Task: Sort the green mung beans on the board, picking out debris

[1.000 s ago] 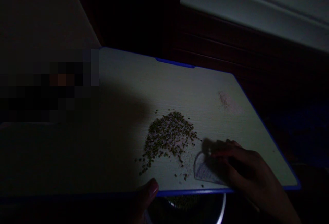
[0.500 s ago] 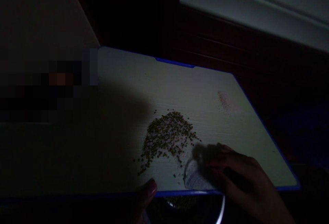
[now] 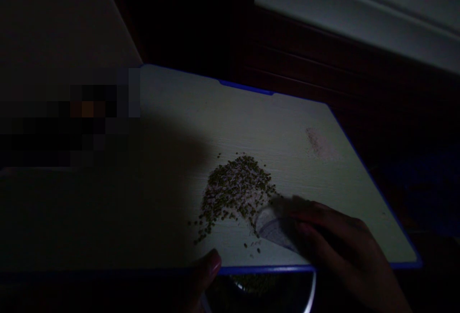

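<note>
In the dim light, my right hand pinches a clear protractor with a rounded edge. It rests at a tilt on a pale board with a blue rim. The protractor's edge is at the right side of a heap of green mung beans mixed with whitish grains. A few loose beans lie toward the near edge. My left hand has its thumb over the board's near rim; its other fingers are hidden below. Under that rim, between my hands, sits a shiny metal bowl with green beans inside.
A small patch of fine pale grains lies at the board's right. A shadow and a blurred-out block cover the left side. Beyond the board are dark wooden furniture and a pale ledge. Dark blue cloth-like material shows at right.
My right hand has moved the protractor slightly up and away from the near rim, toward the bean heap, and turned it. The left thumb stays at the rim.
</note>
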`<state>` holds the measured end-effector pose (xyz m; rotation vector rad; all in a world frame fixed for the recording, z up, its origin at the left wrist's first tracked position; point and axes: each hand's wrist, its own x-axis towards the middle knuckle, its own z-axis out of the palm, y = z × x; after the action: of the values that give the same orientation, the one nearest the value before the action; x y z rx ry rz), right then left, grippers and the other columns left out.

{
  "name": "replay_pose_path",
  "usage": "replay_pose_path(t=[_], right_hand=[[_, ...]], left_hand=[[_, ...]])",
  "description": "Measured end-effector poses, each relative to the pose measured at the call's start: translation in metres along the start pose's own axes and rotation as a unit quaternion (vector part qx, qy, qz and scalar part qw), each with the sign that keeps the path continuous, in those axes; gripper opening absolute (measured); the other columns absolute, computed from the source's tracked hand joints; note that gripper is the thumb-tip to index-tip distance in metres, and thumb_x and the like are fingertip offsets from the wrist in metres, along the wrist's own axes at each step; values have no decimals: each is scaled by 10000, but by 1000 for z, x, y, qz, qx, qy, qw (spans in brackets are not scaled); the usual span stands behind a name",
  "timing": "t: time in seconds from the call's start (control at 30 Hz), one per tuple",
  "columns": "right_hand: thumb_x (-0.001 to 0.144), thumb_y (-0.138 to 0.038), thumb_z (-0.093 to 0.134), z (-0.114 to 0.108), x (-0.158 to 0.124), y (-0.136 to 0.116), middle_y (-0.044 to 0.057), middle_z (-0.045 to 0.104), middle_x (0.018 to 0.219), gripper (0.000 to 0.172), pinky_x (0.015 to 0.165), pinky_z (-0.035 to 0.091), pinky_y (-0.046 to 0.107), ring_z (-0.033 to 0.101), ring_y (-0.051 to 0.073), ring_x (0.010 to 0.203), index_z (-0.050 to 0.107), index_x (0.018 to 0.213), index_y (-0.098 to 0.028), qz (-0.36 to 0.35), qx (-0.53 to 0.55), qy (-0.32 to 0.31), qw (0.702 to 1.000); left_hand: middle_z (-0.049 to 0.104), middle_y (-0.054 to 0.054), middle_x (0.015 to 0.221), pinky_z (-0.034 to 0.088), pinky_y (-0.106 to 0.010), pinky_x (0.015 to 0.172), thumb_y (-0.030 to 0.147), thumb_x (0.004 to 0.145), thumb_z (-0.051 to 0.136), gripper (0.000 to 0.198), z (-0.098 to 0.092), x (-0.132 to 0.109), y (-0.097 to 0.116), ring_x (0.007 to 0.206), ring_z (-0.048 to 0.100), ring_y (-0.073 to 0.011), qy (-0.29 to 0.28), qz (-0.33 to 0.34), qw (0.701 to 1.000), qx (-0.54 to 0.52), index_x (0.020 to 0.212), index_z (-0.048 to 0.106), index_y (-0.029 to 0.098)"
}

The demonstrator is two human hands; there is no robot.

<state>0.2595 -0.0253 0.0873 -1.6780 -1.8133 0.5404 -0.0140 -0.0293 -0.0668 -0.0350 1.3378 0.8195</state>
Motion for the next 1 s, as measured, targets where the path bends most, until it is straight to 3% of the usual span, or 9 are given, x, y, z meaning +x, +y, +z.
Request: replay_pose_path(t=[0.1,0.23,0.3,0.4,0.5,0.6,0.8,0.93,1.0], right_hand=[[971,-327,609,0,1,0,-8,785,1196,258,893,638,269,760,185,1068,738,1193,-362,-8,-18,-7,1000],[963,-370,613,0,-7,5,-7,791,1178,235,972,624,366,745,226,1122,760,1146,-358,-5,-43,-9,999],[955,-385,615,0,-11,9,3,794,1168,232,980,621,400,744,240,1125,769,1125,-346,-5,-41,-15,999],[949,-361,620,0,-12,11,10,790,1179,240,963,626,392,749,233,1111,765,1137,-332,-17,-28,-26,999],[954,-326,617,-1,-7,8,11,790,1172,242,918,633,305,758,198,1079,758,1151,-316,-4,-3,-31,1000],[962,-319,617,-1,-3,4,12,791,1165,244,859,627,222,771,164,1022,750,1166,-310,20,13,2,1000],[967,-305,616,-2,-3,4,7,800,1130,272,850,619,194,775,144,991,733,1212,-320,-13,0,5,1000],[976,-291,609,-2,-2,4,7,791,1173,254,900,608,189,768,129,1021,726,1201,-314,-35,-25,2,999],[972,-292,619,-2,-1,4,2,792,1177,238,920,602,187,767,126,1031,730,1181,-314,-45,-36,-5,998]], left_hand=[[641,-37,1403,221,-593,1220,273,634,856,804,15,-12,5,1483,280,-386,35,-1,999,-13,1378,561,337],[601,-52,1450,144,-631,1224,334,626,870,874,26,-21,8,1495,254,-408,48,-14,999,-18,1424,516,353],[567,-42,1486,134,-583,1240,339,643,860,889,29,-23,9,1512,230,-372,50,-10,999,-18,1449,485,366],[535,-7,1518,121,-525,1254,331,640,864,905,30,-23,10,1525,221,-328,33,12,999,-17,1455,475,385],[577,-28,1476,109,-613,1236,375,630,856,880,29,-21,9,1521,211,-375,34,2,999,-11,1437,504,365],[595,-44,1457,175,-644,1221,377,640,844,841,28,-20,8,1501,258,-402,43,0,999,-4,1419,527,341],[376,37,1620,133,-561,1259,286,654,819,920,29,-21,10,1517,252,-352,46,30,998,-15,1477,421,396],[483,-10,1552,171,-557,1253,274,663,797,813,25,-20,10,1526,172,-351,8,-3,1000,-20,1424,518,337],[525,-26,1517,193,-599,1239,264,680,796,837,22,-17,10,1513,193,-367,3,-13,1000,-11,1452,482,346]])
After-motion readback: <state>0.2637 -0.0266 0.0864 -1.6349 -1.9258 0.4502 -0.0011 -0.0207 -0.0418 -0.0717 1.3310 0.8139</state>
